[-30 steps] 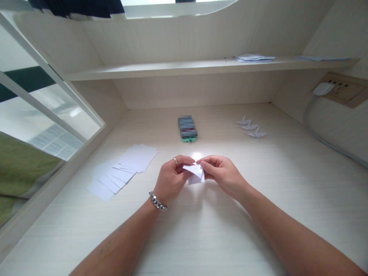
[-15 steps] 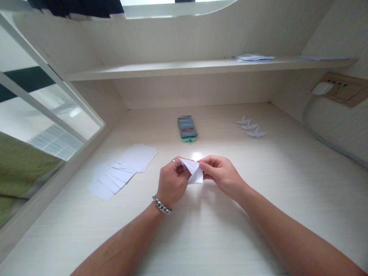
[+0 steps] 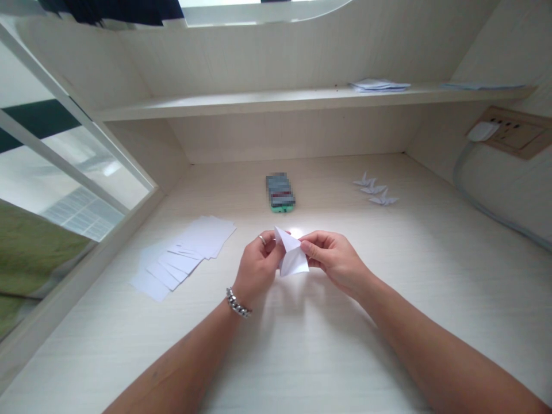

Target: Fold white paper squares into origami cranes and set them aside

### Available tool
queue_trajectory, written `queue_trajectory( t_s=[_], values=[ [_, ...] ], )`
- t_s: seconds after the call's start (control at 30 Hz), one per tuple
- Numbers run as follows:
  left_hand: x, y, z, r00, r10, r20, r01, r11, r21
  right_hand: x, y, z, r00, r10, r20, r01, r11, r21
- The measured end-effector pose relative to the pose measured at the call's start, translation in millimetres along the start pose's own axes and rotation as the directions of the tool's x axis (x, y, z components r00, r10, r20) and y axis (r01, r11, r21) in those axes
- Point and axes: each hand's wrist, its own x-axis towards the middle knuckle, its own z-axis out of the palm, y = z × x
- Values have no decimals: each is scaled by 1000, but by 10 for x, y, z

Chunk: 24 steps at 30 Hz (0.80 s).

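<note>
A small white piece of folded paper (image 3: 295, 260) is held between my two hands above the desk, with one pointed corner up and a flap spread toward me. My left hand (image 3: 260, 261), with a ring and a chain bracelet, pinches its left side. On the other side, the thumb and fingers of my right hand (image 3: 332, 253) grip the right edge. Some fingertips are hidden behind the paper. Three folded paper cranes (image 3: 374, 188) sit close together at the back right. To the left lies a fanned pile of white paper sheets (image 3: 190, 250).
A phone-like object (image 3: 280, 192), blurred out, with a green edge lies at the back middle of the desk. Above is a shelf (image 3: 241, 106) bearing stacked papers (image 3: 379, 85). On the right wall, a plug (image 3: 483, 131) with a cable (image 3: 478, 210) sits in a socket panel.
The folded paper has turned slightly; its pointed corner now stands higher and the lower flap is spread wider. My left hand has shifted its grip a little. My right hand keeps hold.
</note>
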Motion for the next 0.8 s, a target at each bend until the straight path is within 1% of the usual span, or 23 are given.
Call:
queue_trajectory(
  t_s=[0.07, 0.1, 0.13, 0.2, 0.3, 0.33, 0.37, 0.4, 0.43, 0.47, 0.5, 0.53, 0.57, 0.6, 0.67, 0.8],
  values=[
    [7, 4, 6, 989, -106, 107, 120, 984, -131, 11, 4, -18, 1000, -29, -11, 28, 998, -62],
    [9, 4, 5, 980, -139, 141, 162, 973, -164, 17, 3, -27, 999, -47, -13, 45, 993, -108],
    [13, 2, 1, 977, -158, 145, 182, 968, -171, 21, -3, -36, 997, -69, -15, 66, 984, -165],
    [22, -6, -13, 984, -163, 75, 171, 978, -117, 17, -27, -45, 990, -137, -34, 121, 949, -290],
    [34, -23, -37, 993, -99, -66, 102, 994, 50, -33, -85, -13, 956, -283, -71, 221, 861, -459],
    [34, -29, -43, 994, -56, -93, 68, 990, 126, -60, -101, 11, 942, -332, -51, 258, 814, -520],
    [30, -35, -48, 994, 3, -112, 21, 976, 217, -89, -109, 40, 925, -380, -7, 300, 742, -599],
    [24, -40, -51, 989, 75, -125, -31, 946, 321, -118, -109, 70, 903, -425, 63, 352, 649, -675],
    [15, -44, -52, 980, 150, -129, -81, 899, 430, -143, -99, 101, 878, -458, 137, 401, 551, -732],
    [4, -46, -50, 967, 221, -125, -124, 840, 528, -163, -81, 129, 851, -493, 181, 432, 462, -775],
    [-9, -46, -46, 952, 283, -113, -160, 780, 605, -176, -58, 152, 833, -516, 198, 437, 396, -807],
    [-21, -45, -41, 939, 331, -96, -190, 730, 656, -184, -33, 170, 820, -534, 205, 435, 349, -830],
    [-32, -45, -33, 927, 366, -75, -218, 692, 688, -187, -9, 182, 808, -555, 198, 427, 319, -846],
    [-42, -45, -25, 916, 398, -48, -249, 659, 710, -185, 12, 188, 802, -569, 182, 412, 306, -858],
    [-56, -52, -10, 891, 455, 13, -321, 608, 727, -174, 34, 190, 803, -581, 135, 373, 312, -874],
    [-63, -88, -2, 846, 522, 110, -430, 545, 719, -147, 18, 170, 837, -547, 21, 275, 386, -881]
  ],
)
